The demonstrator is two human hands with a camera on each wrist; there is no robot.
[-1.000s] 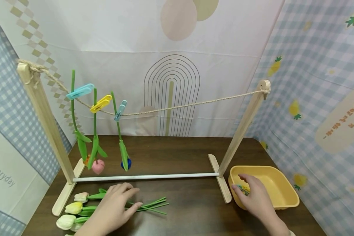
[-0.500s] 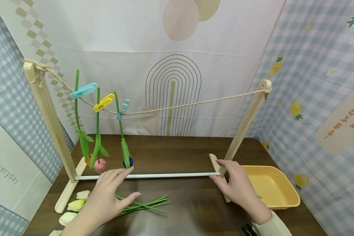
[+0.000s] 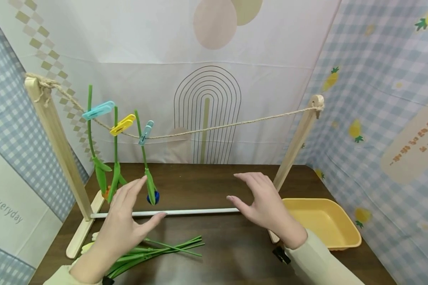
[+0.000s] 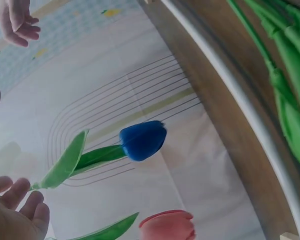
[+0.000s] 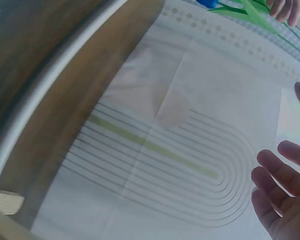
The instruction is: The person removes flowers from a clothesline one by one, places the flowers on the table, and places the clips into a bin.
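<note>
My left hand (image 3: 123, 223) is raised in front of the hanging tulips, fingers spread and holding nothing. Close by its fingertips hangs a blue tulip (image 4: 142, 141), head down from the rope. The pink tulip (image 4: 167, 225) shows in the left wrist view but is hidden behind this hand in the head view; an orange tulip (image 3: 105, 193) hangs farther left. A light blue clothespin (image 3: 98, 110), a yellow clothespin (image 3: 123, 125) and a teal clothespin (image 3: 146, 133) pin their stems to the rope (image 3: 214, 129). My right hand (image 3: 265, 206), also empty, hovers left of the right post with thumb and fingers apart.
Wooden posts (image 3: 58, 146) carry the rope, joined low by a white rod (image 3: 199, 211). On the table below my left hand lies a bunch of green-stemmed tulips (image 3: 157, 251). A yellow basin (image 3: 322, 221) stands at the right; patterned cloth (image 3: 271, 51) hangs behind.
My left hand has lifted off the tulips on the table toward the hanging ones. The right hand has left the basin, moving left and up past the right post.
</note>
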